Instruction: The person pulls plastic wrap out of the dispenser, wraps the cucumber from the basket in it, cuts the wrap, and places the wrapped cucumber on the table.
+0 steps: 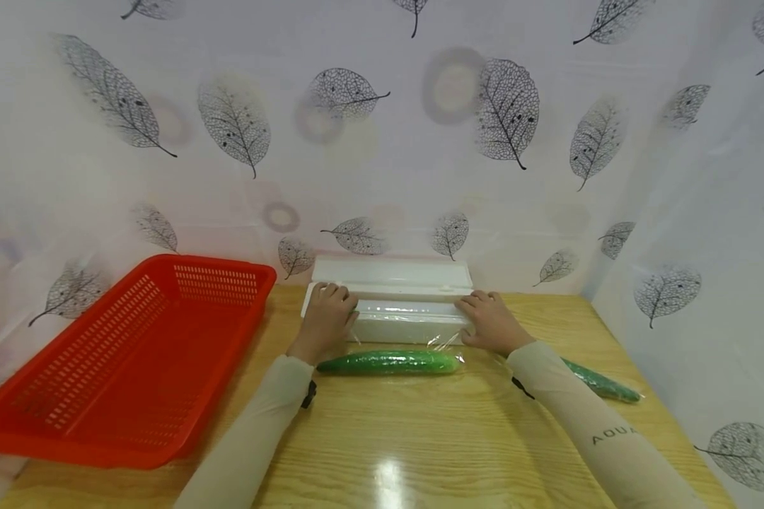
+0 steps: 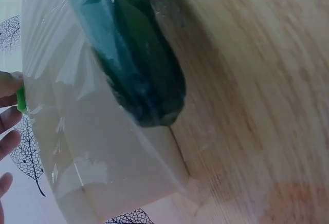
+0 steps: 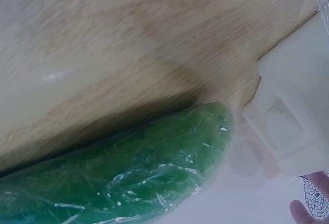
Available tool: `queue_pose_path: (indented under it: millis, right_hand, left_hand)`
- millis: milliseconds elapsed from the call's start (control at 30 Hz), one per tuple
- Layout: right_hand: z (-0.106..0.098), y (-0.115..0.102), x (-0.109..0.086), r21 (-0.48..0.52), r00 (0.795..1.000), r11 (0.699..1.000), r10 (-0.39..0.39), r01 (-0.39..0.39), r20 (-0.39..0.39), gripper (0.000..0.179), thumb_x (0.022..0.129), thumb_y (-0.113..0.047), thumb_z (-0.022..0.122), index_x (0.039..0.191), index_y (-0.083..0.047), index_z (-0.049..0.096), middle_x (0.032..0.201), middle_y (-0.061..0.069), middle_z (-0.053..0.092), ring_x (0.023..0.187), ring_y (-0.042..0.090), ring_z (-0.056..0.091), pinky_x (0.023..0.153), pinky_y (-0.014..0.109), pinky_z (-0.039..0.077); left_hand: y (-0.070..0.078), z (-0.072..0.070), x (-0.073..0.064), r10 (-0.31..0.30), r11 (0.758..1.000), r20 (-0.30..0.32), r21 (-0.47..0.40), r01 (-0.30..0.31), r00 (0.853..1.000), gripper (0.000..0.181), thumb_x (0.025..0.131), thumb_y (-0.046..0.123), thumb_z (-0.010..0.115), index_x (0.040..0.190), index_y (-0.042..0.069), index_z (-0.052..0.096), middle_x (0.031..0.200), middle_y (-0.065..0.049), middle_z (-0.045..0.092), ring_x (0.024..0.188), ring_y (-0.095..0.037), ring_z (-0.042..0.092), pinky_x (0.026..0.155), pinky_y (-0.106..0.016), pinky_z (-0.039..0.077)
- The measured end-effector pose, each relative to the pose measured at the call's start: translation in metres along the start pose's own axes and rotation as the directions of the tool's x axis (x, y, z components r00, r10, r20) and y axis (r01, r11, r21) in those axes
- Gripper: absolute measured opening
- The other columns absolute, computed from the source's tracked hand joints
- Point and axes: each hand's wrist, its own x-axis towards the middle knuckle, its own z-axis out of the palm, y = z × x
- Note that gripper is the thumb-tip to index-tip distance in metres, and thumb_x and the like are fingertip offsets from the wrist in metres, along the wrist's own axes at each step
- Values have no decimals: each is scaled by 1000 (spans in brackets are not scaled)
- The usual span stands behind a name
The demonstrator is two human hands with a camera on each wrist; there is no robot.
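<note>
A white plastic wrap dispenser point(image 1: 391, 329) stands at the back of the table, its lid point(image 1: 391, 270) raised. My left hand point(image 1: 325, 318) grips its left end, fingers curled over the top. A small green piece point(image 2: 21, 99) shows beside those fingers in the left wrist view. At the right end, my right hand point(image 1: 492, 323) holds the dispenser, fingers on top and thumb lower at the front. Clear plastic wrap point(image 2: 87, 126) hangs over the dispenser's front, creased near the right thumb. Just in front lies a cucumber point(image 1: 388, 362) in shiny film, close below both hands.
A red plastic basket point(image 1: 223, 367) with slotted walls stands on the left side of the table point(image 1: 382, 431). Another film-wrapped cucumber point(image 1: 601, 384) lies at the right, partly behind the right forearm. A leaf-patterned sheet point(image 1: 382, 162) hangs behind the table and along its right side.
</note>
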Motion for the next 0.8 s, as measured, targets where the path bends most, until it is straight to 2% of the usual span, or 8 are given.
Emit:
queue_pose_path:
  millis: [200, 533, 700, 800]
  right_hand:
    - [-1, 0, -2, -3, 1000, 1000, 6, -6, 7, 54, 79, -33, 61, 124, -4, 56, 120, 14, 62, 113, 33, 53, 94, 53, 41]
    - [3, 2, 0, -8, 1000, 1000, -4, 4, -5, 54, 78, -33, 62, 123, -4, 56, 119, 14, 62, 113, 32, 53, 93, 53, 41]
    - [2, 3, 0, -16, 1000, 1000, -2, 2, -1, 54, 78, -34, 63, 123, -4, 56, 119, 13, 62, 112, 31, 53, 93, 53, 42]
    - [2, 4, -1, -13, 1000, 1000, -5, 5, 6, 55, 79, -35, 63, 124, -4, 56, 120, 13, 62, 113, 32, 53, 93, 53, 42]
  left_hand:
    - [2, 3, -1, -4, 1000, -37, 30, 5, 999, 15, 81, 25, 70, 91, 16, 64, 91, -5, 66, 94, -25, 59, 98, -49, 40]
    - [2, 4, -2, -49, 997, -70, 64, 53, 996, 15, 78, 22, 71, 91, 16, 65, 88, -6, 66, 89, -26, 60, 93, -50, 43]
    - [2, 0, -3, -71, 996, -49, 46, 74, 996, 16, 79, 21, 70, 94, 15, 66, 90, -7, 66, 91, -28, 60, 95, -52, 41]
    - [-6, 3, -7, -105, 994, -44, 27, 106, 994, 17, 79, 19, 68, 96, 15, 67, 90, -8, 67, 91, -28, 58, 94, -51, 40]
